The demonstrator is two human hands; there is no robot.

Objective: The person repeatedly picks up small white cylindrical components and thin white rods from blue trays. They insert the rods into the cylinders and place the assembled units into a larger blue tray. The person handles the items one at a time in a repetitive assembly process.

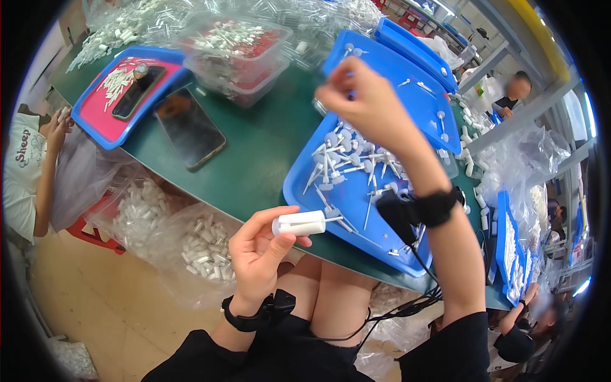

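Between the thumb and fingers of my left hand (258, 251) lies a white plastic cylinder (302, 223) with a slot along its side. A thin white stem sticks out of its right end, above the table's near edge. My right hand (359, 95) is raised over the blue trays with its fingers curled and slightly blurred; what they hold, if anything, cannot be made out. Below it, the near blue tray (294, 181) carries a heap of white stems with round grey-white discs. The far blue tray (388, 67) has a few of the same pieces in it.
Two phones (189, 130) lie at the left, one on a blue-rimmed pink tray (118, 130) with small white sticks. Clear tubs (235, 70) of white parts stand behind. Bags of white cylinders (207, 251) hang below the table edge. Other people sit left and right. Cables (407, 311) run from my wrist.
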